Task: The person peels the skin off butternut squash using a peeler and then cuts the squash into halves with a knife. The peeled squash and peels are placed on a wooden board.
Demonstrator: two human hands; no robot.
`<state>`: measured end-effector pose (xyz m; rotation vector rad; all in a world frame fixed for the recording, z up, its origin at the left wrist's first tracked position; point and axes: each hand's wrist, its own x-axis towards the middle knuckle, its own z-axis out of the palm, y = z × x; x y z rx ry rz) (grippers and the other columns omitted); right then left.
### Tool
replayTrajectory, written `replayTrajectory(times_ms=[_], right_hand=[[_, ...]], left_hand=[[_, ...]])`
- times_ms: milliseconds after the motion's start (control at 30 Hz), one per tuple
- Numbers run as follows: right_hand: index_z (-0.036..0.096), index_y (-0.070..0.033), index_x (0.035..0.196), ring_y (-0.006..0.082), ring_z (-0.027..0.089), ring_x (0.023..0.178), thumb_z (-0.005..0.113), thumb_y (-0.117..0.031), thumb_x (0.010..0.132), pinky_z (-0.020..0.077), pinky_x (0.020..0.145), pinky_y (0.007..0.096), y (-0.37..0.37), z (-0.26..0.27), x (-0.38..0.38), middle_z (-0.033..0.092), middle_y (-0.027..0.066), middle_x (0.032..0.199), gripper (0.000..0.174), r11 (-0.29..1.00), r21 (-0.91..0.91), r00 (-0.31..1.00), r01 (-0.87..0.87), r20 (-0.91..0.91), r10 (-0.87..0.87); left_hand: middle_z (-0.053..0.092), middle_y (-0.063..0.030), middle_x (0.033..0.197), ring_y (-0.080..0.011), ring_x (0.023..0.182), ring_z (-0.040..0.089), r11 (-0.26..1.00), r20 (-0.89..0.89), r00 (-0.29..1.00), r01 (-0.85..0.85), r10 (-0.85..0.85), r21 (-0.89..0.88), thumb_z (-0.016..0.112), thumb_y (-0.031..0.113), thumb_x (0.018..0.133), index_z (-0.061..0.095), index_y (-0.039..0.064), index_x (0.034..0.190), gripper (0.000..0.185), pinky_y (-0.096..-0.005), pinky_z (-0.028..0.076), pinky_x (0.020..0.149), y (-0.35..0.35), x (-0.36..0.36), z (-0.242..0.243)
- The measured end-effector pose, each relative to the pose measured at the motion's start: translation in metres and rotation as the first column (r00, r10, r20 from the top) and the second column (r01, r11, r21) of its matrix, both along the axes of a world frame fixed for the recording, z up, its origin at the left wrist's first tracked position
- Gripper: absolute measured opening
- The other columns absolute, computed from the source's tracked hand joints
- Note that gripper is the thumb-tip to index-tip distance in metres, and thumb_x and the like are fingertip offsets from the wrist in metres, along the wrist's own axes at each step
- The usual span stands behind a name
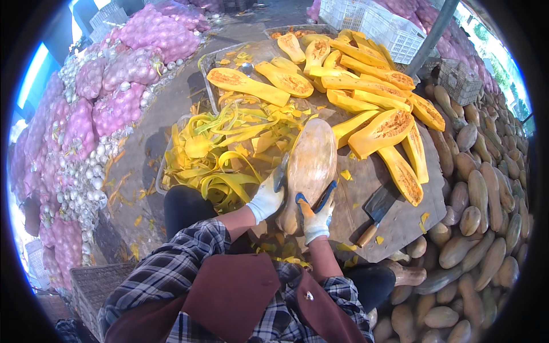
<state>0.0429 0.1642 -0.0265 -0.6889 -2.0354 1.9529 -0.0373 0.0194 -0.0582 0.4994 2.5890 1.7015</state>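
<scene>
Between my gloved hands lies a whole, unpeeled tan squash (pixel 312 160), its narrow end towards me. My left hand (pixel 270 193) grips its left side, with fingers partly hidden behind it. The thumb and fingers of my right hand (pixel 316 212) are on the lower right side of the squash. To the right, a cleaver (pixel 379 206) with a wooden handle rests on the board (pixel 343 201). Peeled, halved orange squashes (pixel 381 133) are piled at the far right of the board. Long yellow-green peelings (pixel 214 150) heap up at the left.
Many whole squashes (pixel 478 193) cover the ground at the right. Pink net bags of onions (pixel 128 68) and loose onions (pixel 96 158) lie at the left. White plastic crates (pixel 377 28) stand beyond the board near a metal pole (pixel 433 36). A crate (pixel 92 289) is at the lower left.
</scene>
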Motion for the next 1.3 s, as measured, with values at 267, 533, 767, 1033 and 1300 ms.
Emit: replayTrajectory(times_ms=[267, 533, 767, 1033, 1300], right_hand=[[-0.003, -0.015, 0.165, 0.025, 0.036, 0.144, 0.071, -0.005, 0.09, 0.0299, 0.119, 0.0342, -0.002, -0.017, -0.005, 0.025, 0.0121, 0.164, 0.106, 0.964, -0.246, 0.988, -0.102, -0.136, 0.07], [0.001, -0.019, 0.166, 0.0196, 0.045, 0.133, 0.047, -0.004, 0.104, 0.0384, 0.112, 0.0307, 0.007, -0.049, -0.005, 0.024, 0.0059, 0.166, 0.078, 0.949, -0.316, 0.985, 0.004, -0.164, -0.058], [0.0, -0.019, 0.166, 0.0208, 0.045, 0.133, 0.053, -0.004, 0.101, 0.0384, 0.112, 0.0316, 0.007, -0.03, -0.007, 0.028, 0.0083, 0.163, 0.085, 0.889, -0.458, 0.991, -0.007, -0.125, -0.057], [-0.001, -0.012, 0.165, 0.0222, 0.022, 0.152, 0.055, -0.007, 0.102, 0.0212, 0.122, 0.0324, -0.008, -0.015, -0.006, 0.011, 0.006, 0.17, 0.085, 0.925, -0.366, 0.973, -0.102, -0.231, 0.016], [0.004, -0.016, 0.166, 0.018, 0.04, 0.136, 0.053, -0.012, 0.105, 0.0324, 0.115, 0.0311, -0.001, -0.039, -0.011, 0.023, 0.0041, 0.166, 0.078, 0.959, -0.278, 0.963, -0.053, -0.269, -0.025]], left_hand=[[0.065, -0.0339, 0.11, -0.0502, 0.106, 0.062, 0.822, 0.109, 0.983, 0.185, -0.15, -0.538, 0.045, 0.012, 0.092, 0.05, -0.003, 0.13, 0.041, -0.0526, 0.049, 0.092, 0.015, -0.128, 0.1], [0.063, -0.0334, 0.113, -0.0457, 0.099, 0.066, 0.655, 0.156, 0.932, 0.342, -0.327, -0.674, 0.049, 0.013, 0.091, 0.026, -0.01, 0.153, 0.07, -0.0486, 0.053, 0.09, -0.04, 0.041, 0.071], [0.065, -0.0263, 0.109, -0.0449, 0.102, 0.064, 0.657, 0.272, 0.911, 0.412, -0.31, -0.631, 0.048, 0.011, 0.092, 0.048, 0.003, 0.138, 0.047, -0.0505, 0.051, 0.089, -0.089, 0.056, 0.132], [0.065, -0.0287, 0.124, -0.0404, 0.112, 0.065, 0.535, 0.08, 0.971, 0.192, -0.226, -0.823, 0.037, 0.011, 0.098, 0.052, -0.004, 0.139, 0.046, -0.0472, 0.052, 0.096, 0.035, -0.122, 0.142], [0.061, -0.0301, 0.123, -0.0417, 0.107, 0.066, 0.5, 0.196, 0.941, 0.314, -0.274, -0.807, 0.045, 0.012, 0.094, 0.039, -0.004, 0.148, 0.056, -0.0464, 0.053, 0.091, -0.047, 0.079, 0.087]])
